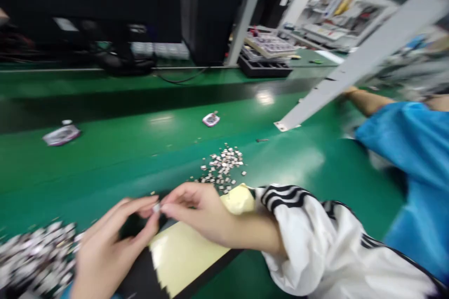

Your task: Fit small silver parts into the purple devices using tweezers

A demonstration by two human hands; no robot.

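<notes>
My left hand pinches a small white block-like part between thumb and fingertips. My right hand meets it from the right, thumb and forefinger closed at the same small part; blur hides its exact shape. Beneath the hands lies a pale yellow sheet with a jagged edge, on a black board. A crumpled yellow piece sits by my right wrist. To the left is a large heap of small whitish parts; beyond my right hand is a smaller scattered pile of similar parts.
The green bench bears two small pouch-like items, one left and one farther back. A slanted white post rises at the right. Stacked trays stand behind. A co-worker's blue sleeve is close on the right.
</notes>
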